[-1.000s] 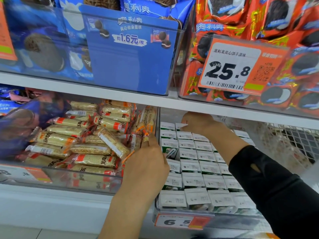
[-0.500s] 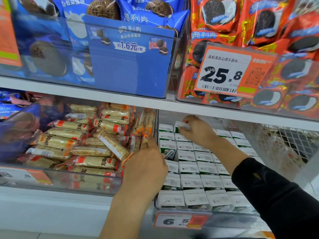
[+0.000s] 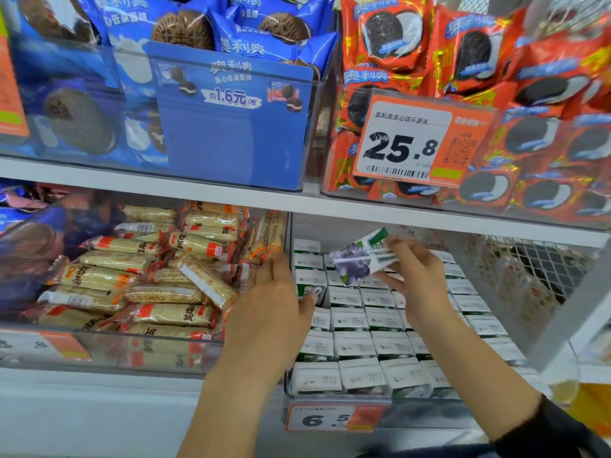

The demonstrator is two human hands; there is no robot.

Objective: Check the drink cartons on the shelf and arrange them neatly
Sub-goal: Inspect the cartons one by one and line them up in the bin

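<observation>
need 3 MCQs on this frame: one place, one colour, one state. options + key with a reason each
1. Where is the lifted drink carton?
A. above the rows of cartons
B. in the snack-bar bin
C. on the top shelf

2. What colour are the cookie packs behind the 25.8 price tag?
A. green
B. red
C. white

3. What is the right hand doing?
A. hanging empty
B. pressing the tag
C. holding a carton

Key:
1 A, it is tilted over the rows of cartons.
2 B, red wrappers.
3 C, fingers pinch the carton; the left hand holds nothing.

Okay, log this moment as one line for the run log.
step: checking cartons | right hand: holds one carton lifted above rows | left hand: open, at bin's left edge | rest: cartons in rows
</observation>
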